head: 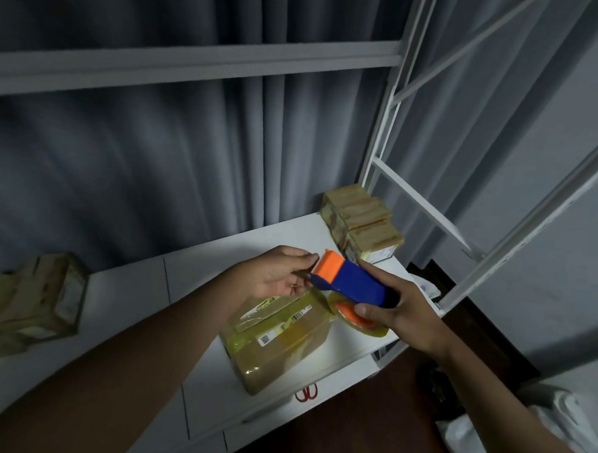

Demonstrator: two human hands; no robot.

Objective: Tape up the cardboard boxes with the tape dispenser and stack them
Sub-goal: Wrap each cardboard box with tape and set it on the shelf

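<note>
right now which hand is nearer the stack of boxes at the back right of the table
Right. The right hand, gripping the tape dispenser, sits just below the stack of boxes; the left hand is farther left.

Dim, bluish light; the white shelf [144, 288] gleams brightest, edges bow with wide-angle distortion, far corners blur.

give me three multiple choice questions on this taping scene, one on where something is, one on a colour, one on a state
1. Where is the stack of cardboard boxes?
A. far right corner of the white table
B. on the floor
C. in the left hand

2. What colour is the tape dispenser at its cutter end?
A. green
B. orange
C. black

3. What is the right hand doing?
A. resting flat on the table
B. hanging idle
C. holding the dispenser

Answers: 1 A, the stack sits by the white frame; 2 B, the toothed end is orange, the body blue; 3 C, its fingers wrap the dispenser above the taped box, left hand at the cutter.
</note>
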